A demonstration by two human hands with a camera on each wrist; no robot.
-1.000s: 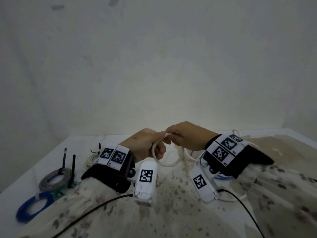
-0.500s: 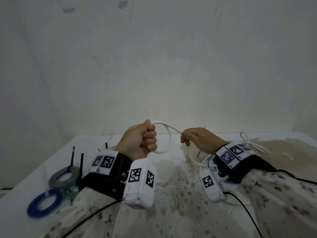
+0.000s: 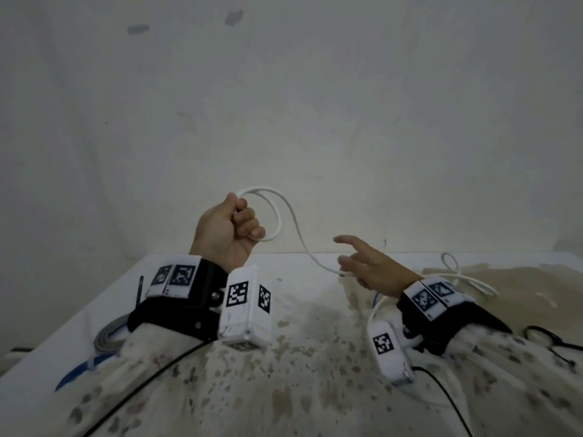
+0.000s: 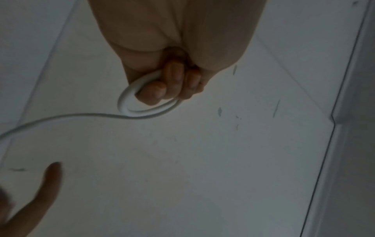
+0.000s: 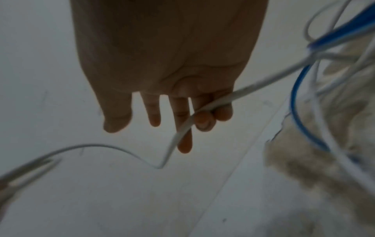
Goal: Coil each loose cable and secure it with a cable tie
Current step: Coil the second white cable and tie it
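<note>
A white cable [image 3: 299,235] is wound into a small loop in my left hand [image 3: 227,228], which grips it in a fist raised above the table. The left wrist view shows the loop [image 4: 129,109] under the curled fingers [image 4: 176,83]. From the loop the cable sags down and right to my right hand [image 3: 372,269], low over the table. There the index and middle fingers are stretched out, while the ring and little fingers curl round the cable [image 5: 253,86]. Past the right hand [image 5: 162,64] the cable runs on to a loose tangle on the table.
A grey coil [image 3: 108,337] and a blue coil [image 3: 79,372] lie at the table's left edge, by an upright black tie [image 3: 139,291]. Loose white cable [image 3: 463,279] and blue cable [image 5: 296,99] lie by my right wrist. A wall stands close behind the white table [image 3: 315,263].
My left hand has risen with the loop. My right hand has slid down and right along the cable, and its index and middle fingers have straightened.
</note>
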